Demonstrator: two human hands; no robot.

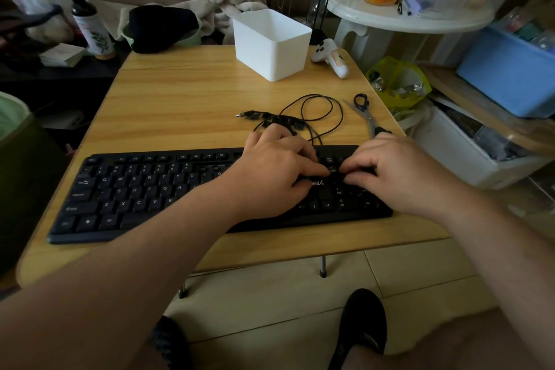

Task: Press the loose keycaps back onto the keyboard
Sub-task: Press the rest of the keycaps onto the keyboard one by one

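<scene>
A black keyboard [144,189] lies across the near part of the wooden table [186,99]. Both hands are on its right end. My left hand [276,171] covers the keys left of the number pad, its fingers bent over the keyboard's back edge and its thumb tip touching the number pad. My right hand [399,174] rests on the number pad with bent fingers, thumb and forefinger close together right beside the left thumb; whether a keycap is between them is hidden. Several loose black keycaps [277,119] lie in a row just behind the keyboard.
The keyboard's black cable [318,108] loops behind the keycaps, its USB plug at the left. Scissors [363,111] lie at the right edge. A white box [270,45] and a white controller [330,58] stand at the back. Clutter and bins surround the table.
</scene>
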